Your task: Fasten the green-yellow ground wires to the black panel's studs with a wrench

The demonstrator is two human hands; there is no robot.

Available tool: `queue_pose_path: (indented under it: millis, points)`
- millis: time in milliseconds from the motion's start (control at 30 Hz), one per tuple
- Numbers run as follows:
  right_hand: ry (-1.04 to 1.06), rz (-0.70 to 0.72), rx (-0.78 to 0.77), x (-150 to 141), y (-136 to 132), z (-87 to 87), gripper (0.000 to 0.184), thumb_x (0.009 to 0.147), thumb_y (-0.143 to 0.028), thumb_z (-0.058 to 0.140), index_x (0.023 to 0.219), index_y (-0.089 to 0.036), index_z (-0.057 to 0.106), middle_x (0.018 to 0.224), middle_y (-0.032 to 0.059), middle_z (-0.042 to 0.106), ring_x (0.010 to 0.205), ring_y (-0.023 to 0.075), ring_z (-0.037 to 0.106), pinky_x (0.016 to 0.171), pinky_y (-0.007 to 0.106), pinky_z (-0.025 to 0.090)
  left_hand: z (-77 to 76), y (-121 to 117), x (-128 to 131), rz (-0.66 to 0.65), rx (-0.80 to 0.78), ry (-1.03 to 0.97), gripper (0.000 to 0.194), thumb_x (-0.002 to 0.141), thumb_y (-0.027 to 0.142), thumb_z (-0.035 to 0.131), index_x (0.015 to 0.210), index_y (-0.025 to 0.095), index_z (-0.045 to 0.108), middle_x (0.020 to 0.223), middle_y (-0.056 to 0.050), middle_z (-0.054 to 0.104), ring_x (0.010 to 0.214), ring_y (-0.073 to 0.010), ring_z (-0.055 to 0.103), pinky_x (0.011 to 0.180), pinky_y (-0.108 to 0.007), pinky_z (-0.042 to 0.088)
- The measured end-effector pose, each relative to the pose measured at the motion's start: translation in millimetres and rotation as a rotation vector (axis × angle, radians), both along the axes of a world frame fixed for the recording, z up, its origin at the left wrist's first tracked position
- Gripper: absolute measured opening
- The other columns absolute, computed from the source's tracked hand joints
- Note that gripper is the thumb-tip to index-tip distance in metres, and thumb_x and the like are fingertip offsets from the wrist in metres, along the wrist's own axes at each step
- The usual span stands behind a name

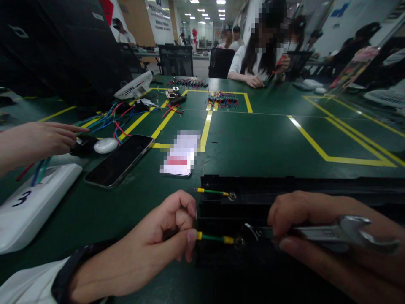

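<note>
Green tabletop (259, 143) with yellow tape lines spreads under rows of ceiling lights. At far left, another person's hand (47, 139) extends near a small white oval object (106, 145), then a black-screened rectangular phone (120, 161). The left hand (164, 236) pinches a short green wire with yellow-sleeved ends (215, 238), fastened at its other end to a long black rail (218, 256). The right hand (316, 207) grips a shiny metal wrench (316, 233), its tip near that fastening.

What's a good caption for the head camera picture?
Left hand pinches a short green wire; right hand holds a shiny wrench.
</note>
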State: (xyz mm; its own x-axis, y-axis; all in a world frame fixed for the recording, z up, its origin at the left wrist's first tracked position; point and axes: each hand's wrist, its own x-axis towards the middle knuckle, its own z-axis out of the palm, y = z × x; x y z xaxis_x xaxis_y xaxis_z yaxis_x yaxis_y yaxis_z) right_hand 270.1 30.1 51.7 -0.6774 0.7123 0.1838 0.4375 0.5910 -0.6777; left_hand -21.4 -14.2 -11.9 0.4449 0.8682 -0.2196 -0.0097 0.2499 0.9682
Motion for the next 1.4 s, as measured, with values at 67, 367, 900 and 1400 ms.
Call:
queue_pose_path:
  millis: [67, 367, 900, 1400]
  points:
    - [-0.031, 0.023, 0.006, -2.0, -1.7, -3.4, 0.007, 0.087, -0.026, 0.073, 0.085, -0.029, 0.067, 0.07, -0.0061, 0.07, 0.053, 0.012, 0.063, 0.045, 0.019, 0.048, 0.1, -0.1, -0.1, 0.006, 0.008, 0.003, 0.011, 0.101, 0.026, 0.056, 0.105, 0.023, 0.047, 0.074, 0.004, 0.062, 0.067, -0.0117, 0.057, 0.061, -0.023, 0.042]
    - [-0.138, 0.036, -0.012, -14.5, -4.7, -9.7, 0.011, 0.084, -0.017, 0.068, 0.087, -0.027, 0.066, 0.082, -0.0065, 0.075, 0.07, 0.0144, 0.069, 0.064, 0.025, 0.054, 0.8, -0.3, 0.3, 0.002, 0.007, 0.005, 0.012, 0.1, 0.026, 0.058, 0.104, 0.023, 0.047, 0.074, 0.004, 0.063, 0.066, -0.0119, 0.056, 0.06, -0.023, 0.041]
    - [-0.132, 0.118, -0.225, -6.7, 2.8, 7.9, 0.01, 0.093, -0.023, 0.064, 0.09, -0.032, 0.068, 0.088, -0.0079, 0.076, 0.077, 0.0134, 0.071, 0.067, 0.02, 0.056, -3.8, -2.3, -1.5, 0.006, 0.021, 0.004, 0.012, 0.102, 0.03, 0.056, 0.106, 0.024, 0.047, 0.074, 0.004, 0.062, 0.066, -0.0118, 0.056, 0.06, -0.023, 0.042]
    - [-0.104, -0.022, -0.042, -11.1, -3.2, -16.0, 0.007, 0.082, -0.022, 0.069, 0.085, -0.028, 0.068, 0.069, -0.0048, 0.072, 0.055, 0.0135, 0.067, 0.045, 0.019, 0.05, -2.6, 0.7, -2.5, -0.014, -0.022, -0.016, 0.012, 0.102, 0.03, 0.056, 0.106, 0.024, 0.046, 0.075, 0.005, 0.061, 0.068, -0.0113, 0.054, 0.062, -0.023, 0.04]
